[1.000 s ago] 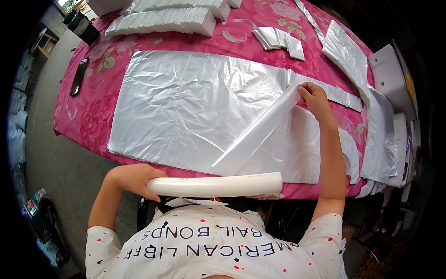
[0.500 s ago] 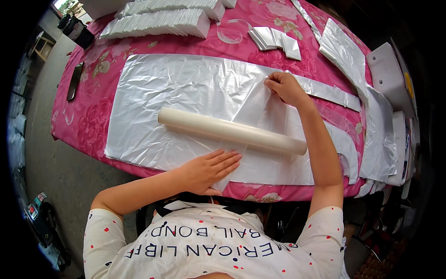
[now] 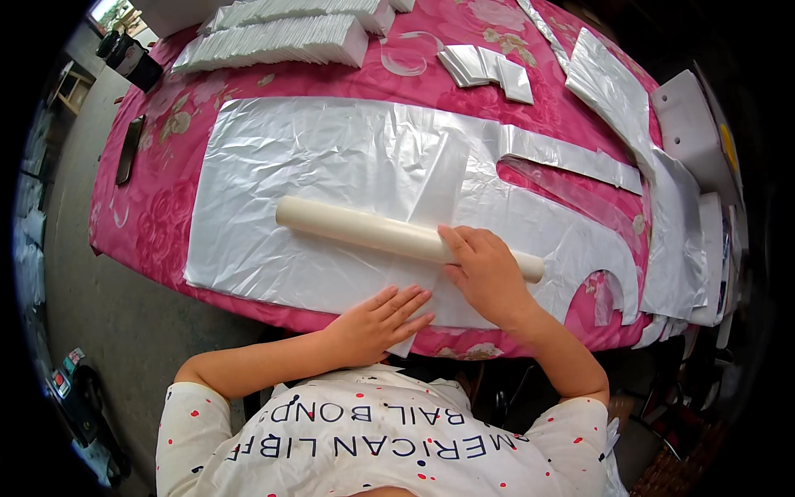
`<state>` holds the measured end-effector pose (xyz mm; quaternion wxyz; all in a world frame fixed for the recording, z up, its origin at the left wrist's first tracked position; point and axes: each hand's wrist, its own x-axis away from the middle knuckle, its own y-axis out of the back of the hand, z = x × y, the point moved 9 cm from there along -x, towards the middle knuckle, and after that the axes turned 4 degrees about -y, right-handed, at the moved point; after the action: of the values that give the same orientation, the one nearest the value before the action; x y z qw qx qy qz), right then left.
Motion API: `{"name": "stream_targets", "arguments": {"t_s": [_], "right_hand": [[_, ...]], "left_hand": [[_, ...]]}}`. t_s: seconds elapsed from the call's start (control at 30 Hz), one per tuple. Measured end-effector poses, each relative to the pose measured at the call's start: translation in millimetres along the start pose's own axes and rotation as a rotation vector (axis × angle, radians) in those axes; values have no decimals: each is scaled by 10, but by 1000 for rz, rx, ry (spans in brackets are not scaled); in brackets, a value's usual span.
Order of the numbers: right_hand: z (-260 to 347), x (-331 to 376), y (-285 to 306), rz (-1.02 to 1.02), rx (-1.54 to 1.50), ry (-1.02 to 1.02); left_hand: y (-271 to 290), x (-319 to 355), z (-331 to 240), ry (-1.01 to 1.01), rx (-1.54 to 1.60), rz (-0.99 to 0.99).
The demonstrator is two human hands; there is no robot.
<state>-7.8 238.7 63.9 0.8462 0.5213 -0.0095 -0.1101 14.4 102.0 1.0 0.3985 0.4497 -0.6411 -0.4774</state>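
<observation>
Right hand (image 3: 489, 273) is part-curled over the white tube (image 3: 356, 225); can't tell if it's gripping. Left hand (image 3: 377, 327) lies flat, fingers extended, on plastic sheets (image 3: 265, 170), holding nothing.

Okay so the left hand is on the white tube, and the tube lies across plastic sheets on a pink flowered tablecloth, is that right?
Not the left hand: the head view shows the right hand on the white tube. The tube does lie across plastic sheets on a pink flowered tablecloth.
</observation>
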Motion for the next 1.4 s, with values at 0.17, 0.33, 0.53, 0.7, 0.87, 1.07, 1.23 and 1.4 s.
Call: {"name": "stream_targets", "arguments": {"t_s": [0.17, 0.33, 0.53, 0.7, 0.87, 1.07, 1.23, 1.4], "right_hand": [[-447, 276, 174, -152, 192, -82], [-1340, 633, 702, -319, 272, -412], [-686, 676, 575, -138, 15, -243], [-71, 545, 122, 47, -24, 20], [-208, 63, 103, -36, 37, 55], [-655, -688, 169, -140, 96, -1], [-416, -631, 189, -228, 171, 91], [242, 23, -297, 150, -110, 342]], "left_hand": [[43, -2, -4, -8, 55, 15], [55, 19, 2, -125, 136, -15], [-64, 1, -105, -204, -106, -47], [-97, -34, -267, -184, -294, -76], [-134, 13, -291, -102, -311, -139], [-108, 25, -299, -151, -241, -161], [99, 175, -189, -180, 3, -255], [229, 269, -116, -220, 152, -340]]}}
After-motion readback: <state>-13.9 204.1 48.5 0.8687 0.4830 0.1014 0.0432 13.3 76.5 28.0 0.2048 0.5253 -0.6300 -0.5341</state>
